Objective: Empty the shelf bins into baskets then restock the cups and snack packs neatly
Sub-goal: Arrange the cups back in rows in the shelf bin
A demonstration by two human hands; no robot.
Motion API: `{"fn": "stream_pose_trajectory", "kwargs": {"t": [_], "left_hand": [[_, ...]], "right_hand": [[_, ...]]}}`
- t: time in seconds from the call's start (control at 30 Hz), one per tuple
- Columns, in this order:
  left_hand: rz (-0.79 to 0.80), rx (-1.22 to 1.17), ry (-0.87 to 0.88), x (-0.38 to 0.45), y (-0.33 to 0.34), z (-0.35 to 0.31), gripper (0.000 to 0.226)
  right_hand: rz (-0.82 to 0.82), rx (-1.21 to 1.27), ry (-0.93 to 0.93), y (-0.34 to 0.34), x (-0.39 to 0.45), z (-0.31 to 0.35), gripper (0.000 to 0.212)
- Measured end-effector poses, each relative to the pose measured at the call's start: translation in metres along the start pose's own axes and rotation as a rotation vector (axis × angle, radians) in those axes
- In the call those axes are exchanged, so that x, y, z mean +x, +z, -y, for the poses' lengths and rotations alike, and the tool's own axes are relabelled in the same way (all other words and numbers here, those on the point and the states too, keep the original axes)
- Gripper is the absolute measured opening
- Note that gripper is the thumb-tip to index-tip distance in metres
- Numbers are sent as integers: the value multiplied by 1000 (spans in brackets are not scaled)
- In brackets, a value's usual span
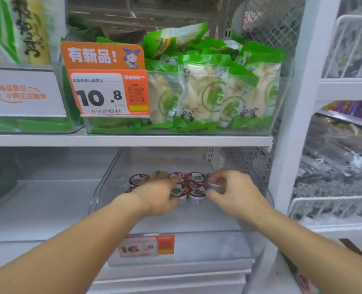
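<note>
In the clear bin (103, 187), the right hand (235, 187) pinches a cup (213, 184) just right of the cups (186, 185); the left hand (156, 196) touches their left side, fingers blurred.

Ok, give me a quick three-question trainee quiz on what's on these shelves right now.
1. True or false: the cups sit in the clear bin on the lower shelf.
2. What price shows on the orange tag of the upper bin? A) 10.8 B) 16.8 C) 12.5
3. Fill in: the packs in the upper bin are mostly ____ in colour.

Key: 1 true; 2 A; 3 green. Both the left hand and the right hand are at the cups.
</note>
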State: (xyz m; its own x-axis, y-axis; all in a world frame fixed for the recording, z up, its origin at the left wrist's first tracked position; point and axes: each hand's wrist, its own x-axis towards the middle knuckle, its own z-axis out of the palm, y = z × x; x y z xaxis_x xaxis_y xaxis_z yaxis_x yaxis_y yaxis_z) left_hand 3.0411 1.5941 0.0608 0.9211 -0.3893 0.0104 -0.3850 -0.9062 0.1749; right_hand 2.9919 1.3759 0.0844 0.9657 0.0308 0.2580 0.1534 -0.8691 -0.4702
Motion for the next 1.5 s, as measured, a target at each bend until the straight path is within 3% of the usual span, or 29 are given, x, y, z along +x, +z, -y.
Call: {"fn": "stream_pose_trajectory", "kwargs": {"t": [0.13, 0.2, 0.27, 0.33, 0.43, 0.5, 0.6, 0.7, 0.87, 1.03, 1.17, 1.33, 1.4, 1.5], "left_hand": [[-630, -142, 277, -69, -11, -59, 27], [-719, -315, 371, -117, 7, -85, 15], [-548, -457, 315, -156, 51, -102, 13], [-206, -507, 197, -184, 113, -111, 11], [336, -423, 60, -215, 216, -115, 21], [601, -390, -25, -237, 266, -114, 38], [791, -125, -70, -267, 314, -114, 63], [849, 6, -26, -278, 328, -121, 76], [698, -361, -261, -278, 339, -124, 50], [612, -682, -511, -285, 340, -132, 40], [520, -1142, -853, -288, 341, -141, 38], [480, -1524, -1074, -278, 328, -154, 22], [569, -1556, -1068, -278, 330, -160, 21], [629, -1331, -997, -280, 343, -169, 30]], "right_hand": [[-122, 321, -171, -36, -102, 5, 11], [-62, 398, -142, -23, -150, -15, 12], [136, 377, -53, 8, -191, -48, 11], [477, 248, 82, 51, -227, -90, 7], [931, 18, 181, 120, -279, -155, 36], [1030, -34, 223, 147, -314, -178, 61], [1010, 92, 362, 166, -351, -190, 91], [927, 115, 415, 184, -361, -193, 102], [852, 224, 457, 199, -356, -187, 91], [533, 354, 571, 211, -343, -170, 87], [675, 161, 519, 221, -333, -168, 82], [713, 218, 536, 214, -336, -177, 81], [707, 263, 560, 211, -338, -178, 81], [718, 314, 567, 209, -340, -180, 89]]}}
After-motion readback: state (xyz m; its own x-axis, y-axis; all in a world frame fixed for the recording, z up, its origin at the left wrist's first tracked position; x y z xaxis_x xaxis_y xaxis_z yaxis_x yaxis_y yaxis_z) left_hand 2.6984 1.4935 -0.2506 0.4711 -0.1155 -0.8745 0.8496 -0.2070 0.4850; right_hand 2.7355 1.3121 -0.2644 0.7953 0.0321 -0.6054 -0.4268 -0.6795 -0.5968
